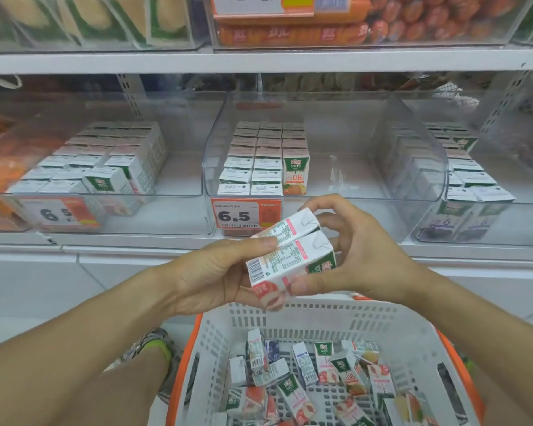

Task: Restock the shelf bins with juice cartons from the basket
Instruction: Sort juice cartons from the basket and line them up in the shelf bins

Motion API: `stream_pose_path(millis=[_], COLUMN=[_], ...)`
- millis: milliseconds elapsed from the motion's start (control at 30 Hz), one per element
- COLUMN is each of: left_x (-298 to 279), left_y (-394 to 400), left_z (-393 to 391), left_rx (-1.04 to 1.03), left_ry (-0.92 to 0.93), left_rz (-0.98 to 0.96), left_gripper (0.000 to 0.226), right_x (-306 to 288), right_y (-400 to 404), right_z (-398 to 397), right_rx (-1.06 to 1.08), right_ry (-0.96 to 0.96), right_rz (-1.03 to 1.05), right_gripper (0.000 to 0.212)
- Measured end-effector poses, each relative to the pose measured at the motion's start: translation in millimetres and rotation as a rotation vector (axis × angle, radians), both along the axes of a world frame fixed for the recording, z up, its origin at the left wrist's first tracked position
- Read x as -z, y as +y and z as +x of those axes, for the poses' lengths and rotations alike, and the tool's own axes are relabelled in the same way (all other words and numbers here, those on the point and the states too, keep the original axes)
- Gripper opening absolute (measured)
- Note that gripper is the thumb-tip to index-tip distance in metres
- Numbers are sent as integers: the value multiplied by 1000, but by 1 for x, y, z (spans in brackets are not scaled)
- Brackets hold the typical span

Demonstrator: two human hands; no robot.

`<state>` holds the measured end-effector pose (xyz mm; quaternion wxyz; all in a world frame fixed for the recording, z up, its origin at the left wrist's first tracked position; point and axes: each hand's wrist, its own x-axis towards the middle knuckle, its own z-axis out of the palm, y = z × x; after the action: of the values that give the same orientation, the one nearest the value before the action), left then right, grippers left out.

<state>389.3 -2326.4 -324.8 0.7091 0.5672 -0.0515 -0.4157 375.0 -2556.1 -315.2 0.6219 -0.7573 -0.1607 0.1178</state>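
Observation:
Two white juice cartons with pink and green print lie stacked side by side between my hands, above the basket. My left hand grips them from the left, thumb on top. From the right, my right hand holds them with curled fingers and its thumb under the lower carton. The white plastic basket with an orange rim sits below and holds several loose cartons. Straight ahead, the middle clear shelf bin has cartons in rows along its left side and open floor to the right.
A left bin and a right bin also hold rows of cartons. Orange price tags reading 6.5 hang on the bin fronts. An upper shelf carries packaged snacks. My shoe stands on the tiled floor beside the basket.

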Motion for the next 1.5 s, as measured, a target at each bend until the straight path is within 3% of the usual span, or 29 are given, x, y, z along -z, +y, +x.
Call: stream_pose_path(millis=[167, 400, 600, 733, 833, 933, 1133, 1500], left_x=[-2, -13, -13, -8, -2, 1, 1, 6], left_y=[21, 73, 137, 177, 208, 225, 228, 230], left_z=[-8, -16, -25, -33, -38, -41, -37, -32], left_rx=[70, 40, -297, -707, -955, -1088, -1116, -1073], left_ry=[-210, -369, -275, -185, -210, -316, -393, -379], left_rz=[186, 204, 51, -51, -63, -8, 25, -5], left_gripper=[74, 59, 69, 40, 31, 40, 38, 35], right_x=[-7, -27, -49, -61, -68, -69, -69, -63], right_y=[12, 66, 125, 161, 194, 235, 284, 306], right_z=[-5, -7, 10, 28, 50, 85, 130, 142], right_rx=[-126, -152, -139, -33, 98, 184, 84, 71], right_ry=[-8, -8, -115, -299, -448, -633, -722, -645], right_rz=[-92, -219, -178, -129, -16, -97, -505, -640], right_gripper=[81, 81, 58, 50, 45, 40, 28, 35])
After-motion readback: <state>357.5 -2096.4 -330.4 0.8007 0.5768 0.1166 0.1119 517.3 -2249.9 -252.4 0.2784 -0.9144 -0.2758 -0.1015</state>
